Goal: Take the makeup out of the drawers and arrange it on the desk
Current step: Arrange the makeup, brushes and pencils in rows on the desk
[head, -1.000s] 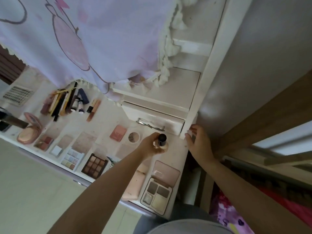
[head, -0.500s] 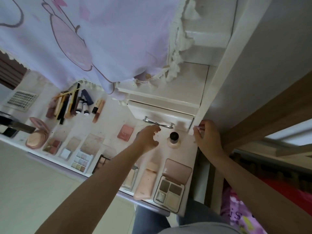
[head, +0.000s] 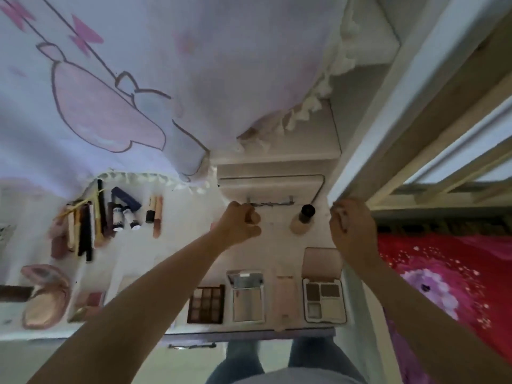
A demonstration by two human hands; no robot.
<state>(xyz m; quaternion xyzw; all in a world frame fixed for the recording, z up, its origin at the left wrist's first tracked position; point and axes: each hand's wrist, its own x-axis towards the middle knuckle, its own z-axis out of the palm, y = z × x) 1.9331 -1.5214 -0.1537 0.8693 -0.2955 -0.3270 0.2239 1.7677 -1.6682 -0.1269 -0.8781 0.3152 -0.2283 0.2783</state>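
My left hand point(head: 239, 221) is curled at the left end of the metal handle point(head: 274, 203) of the small white drawer point(head: 277, 187) at the back of the desk point(head: 180, 256). A foundation bottle point(head: 303, 221) with a black cap stands on the desk between my hands, touched by neither. My right hand point(head: 350, 225) grips the desk's right edge beside the white post point(head: 388, 106). Laid out near the front edge are a four-pan palette point(head: 324, 299), a pink slim case point(head: 284, 297), a mirrored compact point(head: 246, 297) and a brown eyeshadow palette point(head: 206, 303).
Tubes, pencils and brushes point(head: 91, 223) lie in a row at the back left, with a round pink compact point(head: 45, 297) open in front of them. A printed lilac cloth point(head: 166, 79) hangs over the shelf above. Red floral bedding point(head: 443, 273) lies to the right.
My left hand set the foundation bottle down on the desk, let go, and moved left to the drawer handle. The right hand stayed at the desk's edge. The camera tilted down.
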